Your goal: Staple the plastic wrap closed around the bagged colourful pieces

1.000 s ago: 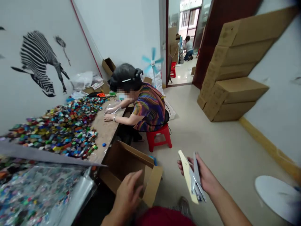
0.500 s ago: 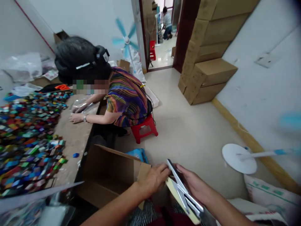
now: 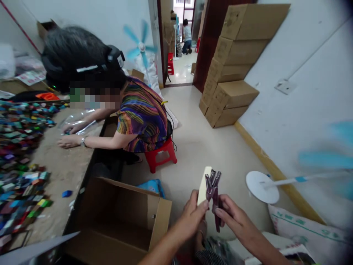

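Both my hands grip a hinged metal tool with a cream bar [image 3: 204, 186], held above my lap; its exact kind is unclear. My left hand [image 3: 193, 215] closes round the lower end of the cream bar, thumb pressed on it. The fingers of my right hand [image 3: 232, 216] pinch the dark, shiny leg on the right side. The tool's metal parts spread in a V at the top, pointing away from me. Below and left of my hands stands an open cardboard box [image 3: 124, 209], which looks bare inside from here.
Left, a table [image 3: 73, 162] bears many small coloured blocks [image 3: 24, 136]. A co-worker [image 3: 143, 114] sits there on a red stool [image 3: 161, 156], hands at a clear bag. Stacked cartons [image 3: 234, 66] line the right wall; a fan base [image 3: 261, 187] and white sack [image 3: 300, 230] stand right.
The tool has been turned upward, its spread end now pointing away from me. My left hand has shifted its hold to the cream bar. The view has swung slightly right.
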### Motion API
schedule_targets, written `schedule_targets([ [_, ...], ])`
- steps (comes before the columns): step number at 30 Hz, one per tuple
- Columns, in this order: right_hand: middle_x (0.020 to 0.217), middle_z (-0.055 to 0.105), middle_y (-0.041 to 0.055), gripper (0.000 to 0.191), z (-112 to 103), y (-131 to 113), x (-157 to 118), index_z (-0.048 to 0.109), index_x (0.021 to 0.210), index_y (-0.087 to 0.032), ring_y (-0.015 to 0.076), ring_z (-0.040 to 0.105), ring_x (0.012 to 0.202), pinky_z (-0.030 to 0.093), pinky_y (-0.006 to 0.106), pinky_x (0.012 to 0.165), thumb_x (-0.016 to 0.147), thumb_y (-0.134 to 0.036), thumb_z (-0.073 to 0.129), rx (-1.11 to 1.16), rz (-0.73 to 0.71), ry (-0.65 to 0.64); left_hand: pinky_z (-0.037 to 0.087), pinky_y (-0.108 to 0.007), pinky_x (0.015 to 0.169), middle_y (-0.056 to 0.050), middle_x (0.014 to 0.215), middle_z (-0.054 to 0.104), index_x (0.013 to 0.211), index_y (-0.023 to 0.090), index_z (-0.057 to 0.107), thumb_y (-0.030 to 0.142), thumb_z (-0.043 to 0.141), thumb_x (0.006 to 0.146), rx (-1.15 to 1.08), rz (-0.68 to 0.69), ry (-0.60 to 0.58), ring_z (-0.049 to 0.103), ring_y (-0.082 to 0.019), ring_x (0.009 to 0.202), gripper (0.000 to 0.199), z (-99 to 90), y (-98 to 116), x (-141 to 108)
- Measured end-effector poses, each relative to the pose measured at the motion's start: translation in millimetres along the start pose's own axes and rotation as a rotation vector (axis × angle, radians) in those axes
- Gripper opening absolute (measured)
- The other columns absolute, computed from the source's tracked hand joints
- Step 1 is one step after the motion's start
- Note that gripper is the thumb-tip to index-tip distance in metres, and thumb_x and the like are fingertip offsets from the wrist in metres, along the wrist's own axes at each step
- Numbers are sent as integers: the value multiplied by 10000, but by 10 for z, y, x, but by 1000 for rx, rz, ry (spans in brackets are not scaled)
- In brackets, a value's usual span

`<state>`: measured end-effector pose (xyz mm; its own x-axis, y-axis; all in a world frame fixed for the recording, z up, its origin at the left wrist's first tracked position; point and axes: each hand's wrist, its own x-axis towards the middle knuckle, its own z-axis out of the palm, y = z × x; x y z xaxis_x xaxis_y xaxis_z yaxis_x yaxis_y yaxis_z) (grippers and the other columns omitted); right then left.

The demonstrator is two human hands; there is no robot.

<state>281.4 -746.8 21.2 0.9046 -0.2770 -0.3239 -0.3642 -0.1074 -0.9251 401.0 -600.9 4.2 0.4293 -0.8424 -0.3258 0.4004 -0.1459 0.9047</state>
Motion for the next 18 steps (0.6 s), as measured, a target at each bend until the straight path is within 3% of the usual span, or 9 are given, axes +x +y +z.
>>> schedule_targets([
  [4,877,597,39,383,-295,71,47,505,1053,-191,198,569,826,440,319,710,918,-549,497,-30,-34,56,393,-321,900,-72,1028,533,1098,177,465,769,379,843,-19,24,236,484,-199,991,650,650,-20,278],
  [7,897,615,44,388,-664,29,-28,504,1040,-195,193,568,810,437,321,712,920,-562,476,12,-46,44,410,-299,811,-48,962,518,1109,182,431,799,389,816,-73,1,240,497,-172,896,684,977,-16,490],
  [10,853,604,29,389,-1135,-33,-174,522,1002,-203,185,559,780,441,321,720,904,-579,497,56,-57,73,332,-255,570,33,740,414,993,188,431,827,444,764,15,-24,82,397,-110,620,679,1026,96,673],
  [13,786,577,16,421,-1552,-58,-279,541,975,-210,187,545,752,441,329,724,865,-617,539,45,-58,154,255,-237,514,38,726,416,916,185,436,794,482,772,116,-25,-2,353,-82,567,627,977,272,798],
  [15,769,565,13,437,-1705,-55,-277,547,991,-210,187,537,741,439,327,708,858,-625,546,57,-66,166,257,-235,524,24,757,444,908,182,438,751,486,804,127,-11,-13,374,-81,588,581,1011,372,863],
  [18,810,585,25,437,-1745,-28,-159,537,1053,-200,192,547,780,445,329,726,880,-601,535,114,-105,169,278,-234,562,22,787,431,956,184,433,694,498,842,59,24,37,399,-89,645,526,1170,455,997],
])
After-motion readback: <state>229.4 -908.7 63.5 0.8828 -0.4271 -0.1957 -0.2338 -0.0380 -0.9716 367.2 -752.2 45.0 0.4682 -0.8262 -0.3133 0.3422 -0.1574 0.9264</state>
